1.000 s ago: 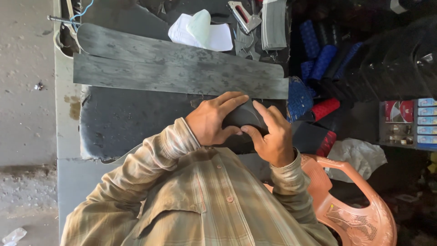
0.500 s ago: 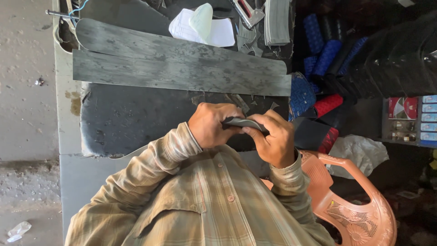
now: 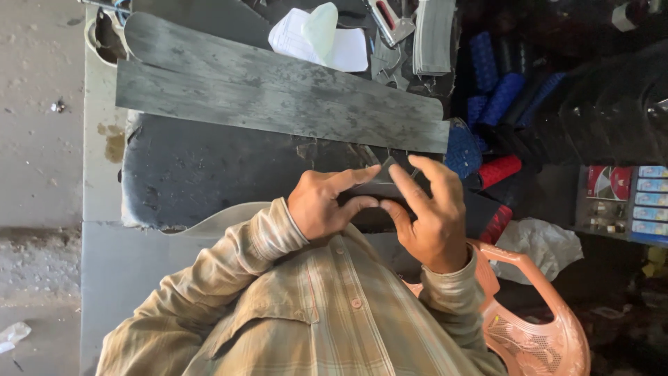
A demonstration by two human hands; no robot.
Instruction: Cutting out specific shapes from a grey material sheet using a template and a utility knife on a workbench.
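— What are the fingers doing?

— Both hands grasp one dark flat piece (image 3: pixel 384 189) at the middle of the frame. The left hand (image 3: pixel 325 203) pinches its left end, forefinger stretched along the top edge, thumb under. The right hand (image 3: pixel 433 216) clamps the right end, fingers (image 3: pixel 416 196) spread over its face. The piece is lifted just above the black sheet (image 3: pixel 209 174) on the bench.

— Outward from there?

— Two long grey planks (image 3: pixel 278 97) cross the upper middle. Above them, at top centre, lies white paper (image 3: pixel 306 38) with a pale green lump on it. Blue ribbed grips (image 3: pixel 497 87) stand at upper right, a red ribbed grip (image 3: pixel 499 169) just right of the hands, an orange plastic chair (image 3: pixel 536 327) at lower right.

— Any packages?

— At the right edge: a red rectangular carton (image 3: pixel 609 182) beside a stack of small light-blue boxes (image 3: pixel 650 202). Below, a crumpled white plastic bag (image 3: pixel 546 244).

— Changed since half a second ago?

— Then the hands were curled tight round the piece, held edge-on as a thin dark line. Now the fingers have spread and its face tips up to a point.
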